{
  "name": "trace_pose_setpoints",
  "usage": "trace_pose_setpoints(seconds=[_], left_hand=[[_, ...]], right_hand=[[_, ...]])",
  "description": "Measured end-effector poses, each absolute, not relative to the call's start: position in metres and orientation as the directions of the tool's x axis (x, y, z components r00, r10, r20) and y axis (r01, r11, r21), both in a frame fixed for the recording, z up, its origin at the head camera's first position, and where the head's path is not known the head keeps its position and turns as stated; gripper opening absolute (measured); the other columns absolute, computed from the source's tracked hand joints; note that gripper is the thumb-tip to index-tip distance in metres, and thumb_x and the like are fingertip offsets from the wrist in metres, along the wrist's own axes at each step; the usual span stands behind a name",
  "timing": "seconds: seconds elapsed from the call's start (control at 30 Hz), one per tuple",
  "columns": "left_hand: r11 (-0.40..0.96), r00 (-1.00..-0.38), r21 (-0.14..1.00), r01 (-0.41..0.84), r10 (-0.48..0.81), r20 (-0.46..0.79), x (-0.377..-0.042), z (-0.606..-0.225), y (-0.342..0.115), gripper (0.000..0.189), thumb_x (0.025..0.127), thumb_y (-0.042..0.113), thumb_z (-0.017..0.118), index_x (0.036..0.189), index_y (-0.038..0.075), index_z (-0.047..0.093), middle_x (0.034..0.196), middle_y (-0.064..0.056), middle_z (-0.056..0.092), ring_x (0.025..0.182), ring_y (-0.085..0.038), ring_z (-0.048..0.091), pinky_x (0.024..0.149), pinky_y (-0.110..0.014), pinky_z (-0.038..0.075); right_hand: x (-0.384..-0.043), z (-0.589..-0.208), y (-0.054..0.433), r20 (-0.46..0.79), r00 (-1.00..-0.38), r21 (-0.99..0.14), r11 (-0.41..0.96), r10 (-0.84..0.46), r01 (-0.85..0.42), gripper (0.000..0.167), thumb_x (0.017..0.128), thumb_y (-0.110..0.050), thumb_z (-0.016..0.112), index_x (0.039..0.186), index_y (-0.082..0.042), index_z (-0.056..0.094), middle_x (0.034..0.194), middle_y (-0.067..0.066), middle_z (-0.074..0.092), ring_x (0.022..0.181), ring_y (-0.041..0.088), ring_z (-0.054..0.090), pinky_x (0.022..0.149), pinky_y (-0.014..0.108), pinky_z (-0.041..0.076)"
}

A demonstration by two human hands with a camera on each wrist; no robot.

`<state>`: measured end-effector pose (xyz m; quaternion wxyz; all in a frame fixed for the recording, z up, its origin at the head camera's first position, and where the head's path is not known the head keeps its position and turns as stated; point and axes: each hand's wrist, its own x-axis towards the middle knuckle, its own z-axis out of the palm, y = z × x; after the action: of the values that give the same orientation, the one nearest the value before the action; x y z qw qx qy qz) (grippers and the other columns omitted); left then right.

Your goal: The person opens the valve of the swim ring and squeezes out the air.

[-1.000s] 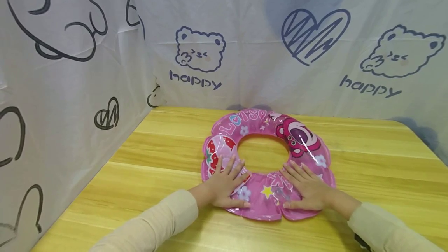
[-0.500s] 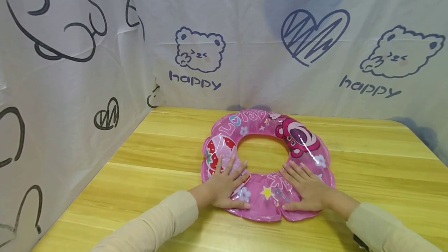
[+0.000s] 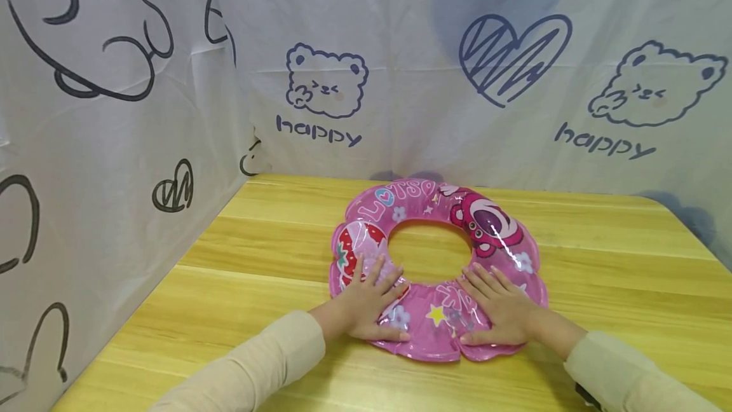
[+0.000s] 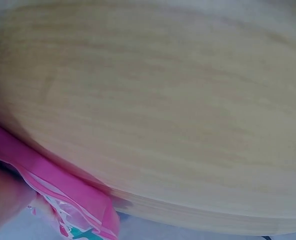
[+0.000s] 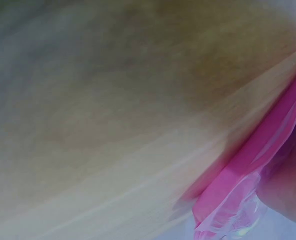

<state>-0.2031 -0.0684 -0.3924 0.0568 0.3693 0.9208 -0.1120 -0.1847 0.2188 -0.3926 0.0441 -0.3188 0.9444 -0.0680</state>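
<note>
A pink inflatable swim ring (image 3: pixel 423 332) lies flat on the wooden table, printed with a bear, a strawberry, flowers, stars and the letters LOTSO. My left hand (image 3: pixel 368 304) rests on its near left part, fingers spread and straight, thumb pointing right. On the near right part lies my right hand (image 3: pixel 503 310), its fingers also extended and its thumb toward the left. In the left wrist view the ring's edge (image 4: pixel 83 192) shows at the lower left beside part of the hand. The right wrist view has the ring's edge (image 5: pixel 238 175) at the lower right.
The table (image 3: pixel 246 272) has a light wood-grain top. White cloth (image 3: pixel 412 81) with drawn bears, hearts and the word happy hangs behind it, and another cloth (image 3: pixel 114 145) stands along the left side. Beige sleeves (image 3: pixel 257 361) cover both forearms.
</note>
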Motion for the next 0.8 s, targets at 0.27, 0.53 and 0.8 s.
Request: trace_pose_setpoints(seconds=[0.27, 0.53, 0.8], left_hand=[[0.694, -0.721, -0.197, 0.692, 0.666, -0.190, -0.204, -0.394, -0.067, 0.090, 0.079, 0.080, 0.029, 0.150, 0.025, 0.016, 0.158, -0.002, 0.005, 0.143, -0.038, -0.002, 0.110, -0.066, -0.002], [0.698, -0.716, -0.160, 0.698, 0.677, -0.169, -0.205, -0.394, -0.069, 0.092, 0.078, 0.080, 0.032, 0.150, 0.026, 0.014, 0.158, -0.002, 0.005, 0.143, -0.037, -0.002, 0.111, -0.064, -0.001], [0.673, -0.681, -0.105, 0.732, 0.728, -0.080, -0.211, -0.387, -0.076, 0.097, 0.077, 0.077, 0.042, 0.150, 0.018, 0.017, 0.157, -0.006, 0.011, 0.144, -0.036, -0.001, 0.111, -0.064, 0.002]], right_hand=[[-0.183, -0.388, 0.215, -0.091, -0.809, -0.102, 0.814, -0.580, -0.572, 0.101, 0.075, -0.071, 0.053, 0.143, -0.001, 0.030, 0.151, 0.022, 0.023, 0.140, 0.042, 0.014, 0.113, 0.057, 0.010], [-0.179, -0.390, 0.217, -0.002, -0.816, -0.057, 0.815, -0.577, -0.576, 0.099, 0.074, -0.074, 0.052, 0.141, -0.003, 0.036, 0.149, 0.020, 0.031, 0.139, 0.041, 0.022, 0.113, 0.055, 0.016], [-0.170, -0.401, 0.221, 0.153, -0.809, -0.097, 0.806, -0.567, -0.583, 0.101, 0.073, -0.072, 0.055, 0.142, -0.001, 0.034, 0.149, 0.019, 0.031, 0.141, 0.037, 0.016, 0.110, 0.019, -0.023]])
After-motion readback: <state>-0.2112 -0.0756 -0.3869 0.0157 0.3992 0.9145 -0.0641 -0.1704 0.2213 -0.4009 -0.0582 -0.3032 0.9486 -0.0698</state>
